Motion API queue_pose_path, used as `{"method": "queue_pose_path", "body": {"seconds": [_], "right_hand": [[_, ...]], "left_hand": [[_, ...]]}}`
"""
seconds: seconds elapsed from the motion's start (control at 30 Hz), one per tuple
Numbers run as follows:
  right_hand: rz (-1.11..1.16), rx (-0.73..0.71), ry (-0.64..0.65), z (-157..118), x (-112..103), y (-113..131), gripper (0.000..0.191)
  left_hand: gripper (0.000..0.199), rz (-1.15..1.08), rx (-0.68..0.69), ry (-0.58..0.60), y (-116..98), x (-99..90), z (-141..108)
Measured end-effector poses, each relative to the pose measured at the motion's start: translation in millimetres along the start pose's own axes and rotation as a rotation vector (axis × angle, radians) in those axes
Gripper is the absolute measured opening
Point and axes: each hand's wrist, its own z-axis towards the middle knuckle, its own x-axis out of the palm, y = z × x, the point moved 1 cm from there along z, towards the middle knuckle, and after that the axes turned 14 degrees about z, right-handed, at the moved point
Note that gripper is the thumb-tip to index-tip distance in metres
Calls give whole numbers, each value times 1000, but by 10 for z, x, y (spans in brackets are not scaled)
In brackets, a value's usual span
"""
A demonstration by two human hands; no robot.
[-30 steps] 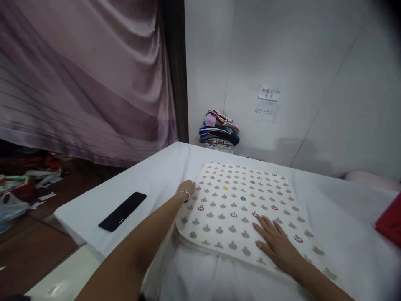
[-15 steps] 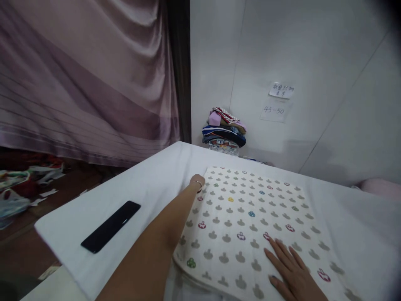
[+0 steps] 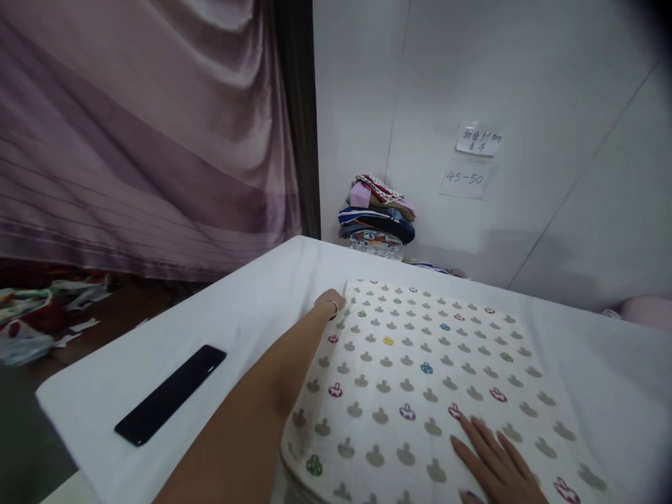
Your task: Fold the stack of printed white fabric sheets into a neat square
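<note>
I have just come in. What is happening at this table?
A person's left hand is at the left edge of a patterned cloth, near the far corner; its grip is hidden. The right hand lies palm down on the cloth, which is spread on the table. A phone lies to the left.

We see matt, soft-looking cloth [image 3: 399, 364], a smooth surface [image 3: 252, 308], a glossy phone [image 3: 171, 395], a satiny curtain [image 3: 157, 140], paper notes [image 3: 465, 179].
</note>
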Motion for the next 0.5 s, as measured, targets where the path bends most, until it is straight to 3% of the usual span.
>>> {"method": "queue_pose_path", "body": {"seconds": [0.37,0.5], "right_hand": [[-39,-40,-37,14,13,-13,70],[-79,-81,-73,10,39,-35,72]], "left_hand": [[36,71,128,-17,-98,52,59],[36,71,252,-7,-87,20,105]]}}
